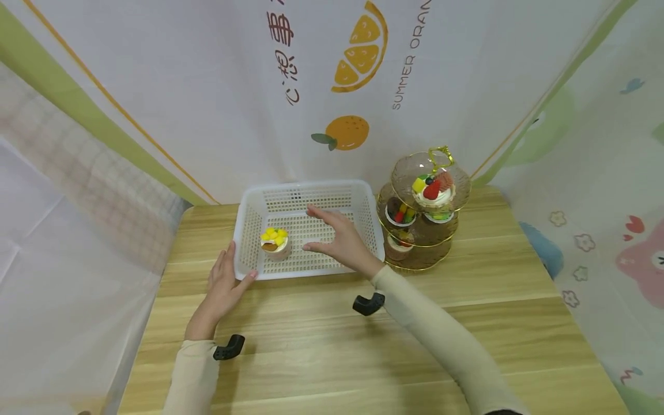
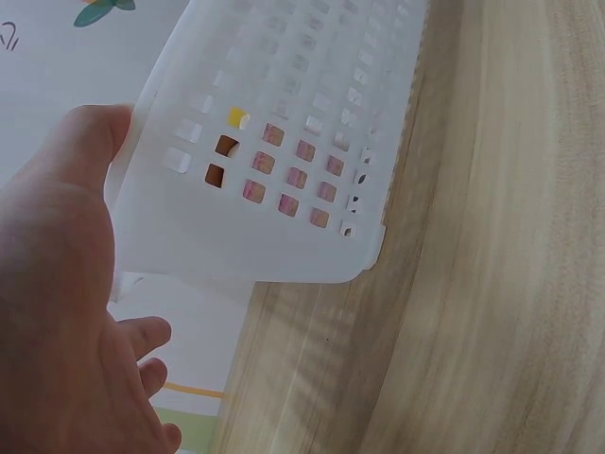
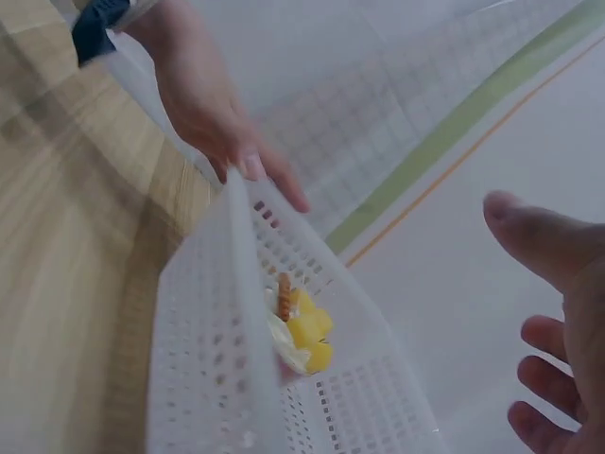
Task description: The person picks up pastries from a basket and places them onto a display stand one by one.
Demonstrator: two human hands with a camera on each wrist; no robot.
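Observation:
A cupcake topped with yellow fruit cubes stands at the left end of a white perforated plastic basket. My left hand rests on the basket's front left corner, thumb at the front rim and straight fingers along the left side. In the left wrist view, the thumb touches the basket rim. Over the basket's right half hovers my right hand, thumb and fingers spread apart with nothing between them. The right wrist view shows that hand apart from the cupcake.
Right of the basket stands a three-tier clear stand with gold rims, holding several dessert cups. A strawberry-topped dessert sits on its top tier. The wooden table backs onto a printed curtain.

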